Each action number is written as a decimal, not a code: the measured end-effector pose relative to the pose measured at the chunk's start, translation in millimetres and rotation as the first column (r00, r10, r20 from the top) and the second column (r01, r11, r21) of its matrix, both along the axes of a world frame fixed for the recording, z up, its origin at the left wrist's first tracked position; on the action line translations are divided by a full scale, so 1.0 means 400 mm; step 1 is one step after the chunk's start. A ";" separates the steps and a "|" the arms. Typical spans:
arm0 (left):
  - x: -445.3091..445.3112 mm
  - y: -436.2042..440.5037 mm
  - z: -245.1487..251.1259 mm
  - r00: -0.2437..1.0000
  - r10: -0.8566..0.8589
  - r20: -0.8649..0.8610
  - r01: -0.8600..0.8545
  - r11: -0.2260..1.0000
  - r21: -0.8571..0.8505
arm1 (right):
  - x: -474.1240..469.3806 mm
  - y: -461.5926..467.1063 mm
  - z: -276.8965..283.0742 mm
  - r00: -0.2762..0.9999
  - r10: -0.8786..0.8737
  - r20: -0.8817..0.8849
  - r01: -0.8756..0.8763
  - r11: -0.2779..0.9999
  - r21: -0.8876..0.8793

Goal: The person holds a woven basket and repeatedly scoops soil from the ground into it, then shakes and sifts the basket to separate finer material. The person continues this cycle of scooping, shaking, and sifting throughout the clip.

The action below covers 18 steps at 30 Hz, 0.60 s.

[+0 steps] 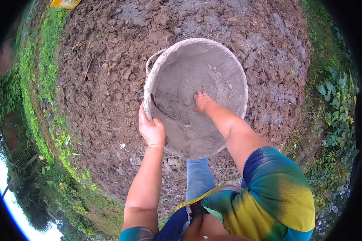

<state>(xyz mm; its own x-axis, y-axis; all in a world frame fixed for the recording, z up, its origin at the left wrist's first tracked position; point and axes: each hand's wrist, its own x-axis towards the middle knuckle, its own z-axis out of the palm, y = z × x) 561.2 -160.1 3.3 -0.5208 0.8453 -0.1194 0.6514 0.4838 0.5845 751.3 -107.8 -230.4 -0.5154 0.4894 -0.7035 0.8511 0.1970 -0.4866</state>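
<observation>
A round basket (242,64) with a woven rim and a sheet lining is tilted towards me in front of my legs. Grey, ash-like powder (181,81) lies inside, finer on the left and lumpier on the right. My left hand (152,128) grips the basket's left rim, thumb on the inner side and fingers outside. Down in the basket, my right hand (202,101) touches the powder with thumb and fingers apart; its palm is hidden, so whether it holds any powder does not show. A rope handle (152,58) loops out at the upper left rim.
Tilled brown soil (108,90) in rough clods surrounds the basket, with grey powdery patches (256,45) to the right. Green plants (30,99) border the left, and leafy plants (338,108) the right. A yellow bag (65,3) lies at the top left edge.
</observation>
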 end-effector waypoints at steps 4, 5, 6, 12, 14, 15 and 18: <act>0.001 0.004 0.003 1.000 -0.006 -0.031 0.006 1.000 -0.021 | -0.032 -0.121 -0.036 0.998 0.064 -0.010 -0.064 0.997 -0.033; -0.002 0.003 0.007 0.998 0.002 -0.056 -0.004 0.999 -0.038 | -0.040 -0.141 -0.030 0.995 0.086 -0.041 -0.089 0.992 -0.087; 0.000 0.003 0.007 0.999 0.008 -0.053 -0.009 1.000 -0.020 | -0.047 -0.158 -0.018 0.991 0.119 -0.062 -0.127 0.982 -0.141; -0.006 0.004 -0.017 0.999 0.036 -0.006 -0.036 0.999 0.030 | 0.031 -0.165 0.127 0.937 -0.347 0.023 0.287 0.733 -0.616; -0.010 0.002 -0.023 0.999 0.041 0.002 -0.041 0.999 0.021 | 0.125 -0.152 0.197 0.630 -0.744 0.221 0.622 0.315 -0.717; -0.011 0.003 -0.025 0.999 0.028 -0.032 -0.028 1.000 0.008 | 0.192 -0.119 0.224 0.528 -0.811 0.251 0.603 0.151 -0.783; -0.009 0.005 -0.023 0.997 0.030 -0.070 -0.031 0.999 -0.021 | 0.375 0.033 0.318 -0.016 -0.933 0.361 0.621 -0.292 -0.727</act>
<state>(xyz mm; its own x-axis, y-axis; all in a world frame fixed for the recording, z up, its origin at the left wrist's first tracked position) 557.5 -157.9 -5.8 -0.5538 0.8265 -0.1004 0.6752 0.5164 0.5267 901.4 -94.8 -103.0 -0.2392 0.1883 -0.9525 -0.2724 -0.9546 -0.1203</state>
